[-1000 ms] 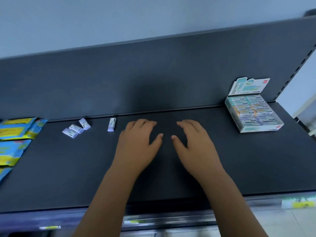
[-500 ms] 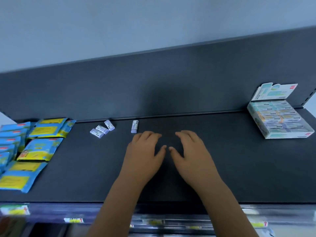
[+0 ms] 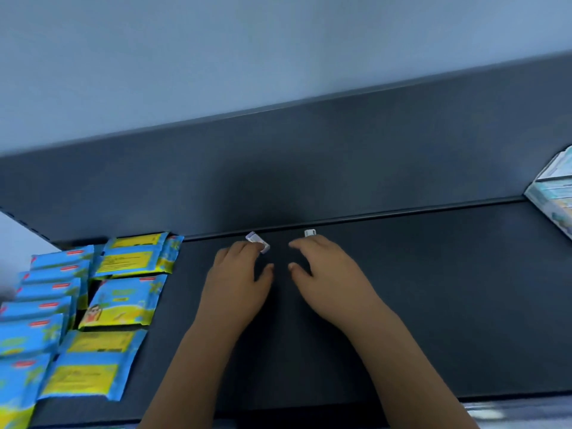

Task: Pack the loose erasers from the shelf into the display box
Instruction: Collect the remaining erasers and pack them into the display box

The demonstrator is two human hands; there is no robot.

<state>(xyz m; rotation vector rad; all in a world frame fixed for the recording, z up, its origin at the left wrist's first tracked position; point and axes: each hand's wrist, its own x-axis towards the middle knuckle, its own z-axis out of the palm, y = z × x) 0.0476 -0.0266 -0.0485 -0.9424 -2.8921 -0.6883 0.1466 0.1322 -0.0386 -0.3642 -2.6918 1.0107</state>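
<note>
- Nearest, the front lip of the dark shelf [image 3: 448, 305] runs along the bottom, with both forearms reaching in over it toward the back.
- To the left, blue and yellow packets [image 3: 102, 311] lie in overlapping rows; they are no part of the job and sit clear of the hands.
- The left hand [image 3: 238, 283] lies palm down, fingers loosely spread and slightly curled, thumb out to the side. Its fingertips touch or cover the near end of an eraser [image 3: 257, 242], whose white far end shows beyond them. Nothing is pinched yet. Whether more erasers lie under this hand cannot be told.
- The right hand [image 3: 328, 274] is likewise palm down and loosely spread, empty, its fingertips just short of a second eraser [image 3: 309, 233] that lies close to the shelf's back edge.
- Far right, well apart from both hands, the display box [image 3: 554, 199] sits at the frame's edge, lid up, only partly in view; how full it is cannot be judged.
- The step in hand looks like the pick-up: both hands arriving at the loose erasers.
- Next, each hand probably needs to close thumb and forefinger on its small block, which may skid toward the back wall, then carry it rightward to the box.
</note>
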